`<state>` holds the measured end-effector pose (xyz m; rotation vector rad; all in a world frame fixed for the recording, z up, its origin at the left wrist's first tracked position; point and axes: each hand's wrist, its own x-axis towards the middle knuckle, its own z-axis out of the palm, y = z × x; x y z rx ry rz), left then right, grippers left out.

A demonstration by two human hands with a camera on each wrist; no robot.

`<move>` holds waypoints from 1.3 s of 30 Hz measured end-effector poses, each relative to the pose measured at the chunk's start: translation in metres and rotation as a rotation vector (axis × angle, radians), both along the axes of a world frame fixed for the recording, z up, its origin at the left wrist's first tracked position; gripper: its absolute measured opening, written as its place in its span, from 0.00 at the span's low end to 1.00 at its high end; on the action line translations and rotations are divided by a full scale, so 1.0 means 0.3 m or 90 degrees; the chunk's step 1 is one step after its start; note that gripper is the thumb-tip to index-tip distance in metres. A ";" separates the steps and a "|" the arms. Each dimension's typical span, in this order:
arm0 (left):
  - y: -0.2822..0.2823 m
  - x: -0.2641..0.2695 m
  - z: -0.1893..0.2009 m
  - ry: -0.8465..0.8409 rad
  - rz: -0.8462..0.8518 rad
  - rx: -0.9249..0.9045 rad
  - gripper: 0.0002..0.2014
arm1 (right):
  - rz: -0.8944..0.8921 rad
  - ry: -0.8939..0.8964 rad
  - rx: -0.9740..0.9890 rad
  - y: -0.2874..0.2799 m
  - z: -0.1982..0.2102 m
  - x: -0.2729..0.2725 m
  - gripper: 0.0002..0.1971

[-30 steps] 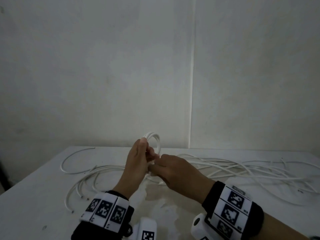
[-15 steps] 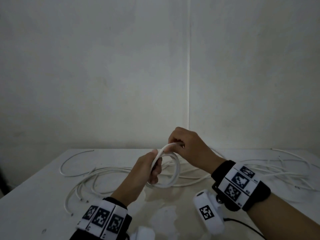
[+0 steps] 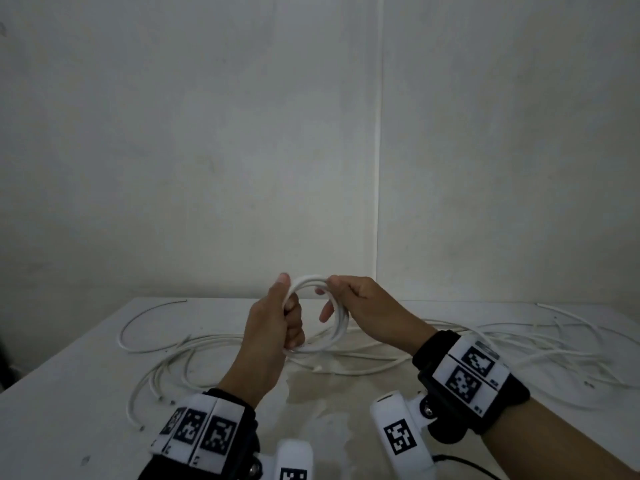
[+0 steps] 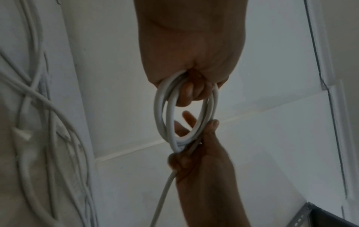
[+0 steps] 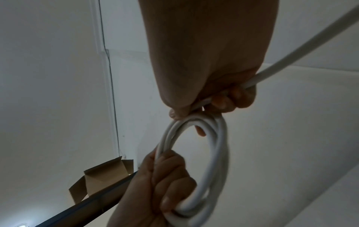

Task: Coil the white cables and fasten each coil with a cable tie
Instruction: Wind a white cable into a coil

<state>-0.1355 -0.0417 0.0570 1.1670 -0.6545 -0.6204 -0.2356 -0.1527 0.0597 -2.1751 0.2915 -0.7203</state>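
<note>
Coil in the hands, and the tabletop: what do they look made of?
Coil: white cable with what looks like a smooth plastic or rubber jacket, faint sheen, bending into tight round loops without kinking. Tabletop: hard flat white surface, matte, with a stained patch; the exact material cannot be told.

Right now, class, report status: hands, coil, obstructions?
Left hand grips coil. Right hand pinches its top, feeding cable. No tie on coil. Loose cables sprawl on table.

Two hands hold one coil (image 3: 332, 317) of white cable above the table (image 3: 62, 403): the left hand (image 3: 273, 327) and the right hand (image 3: 367, 310). The coil shows about three turns. Loose cables (image 3: 519, 348) lie on the table behind the coil; their number cannot be told. One cardboard box (image 5: 101, 176) shows beyond the table edge.
</note>
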 end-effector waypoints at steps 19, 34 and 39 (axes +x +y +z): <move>0.012 0.003 0.002 0.014 -0.160 -0.024 0.20 | -0.136 -0.103 0.036 0.012 -0.021 0.012 0.15; 0.019 0.096 0.029 0.137 0.007 -0.139 0.20 | -0.105 -0.090 -0.001 -0.077 -0.103 -0.051 0.11; 0.043 0.183 0.043 0.155 0.085 -0.191 0.20 | -0.185 -0.053 -0.084 -0.130 -0.164 -0.071 0.10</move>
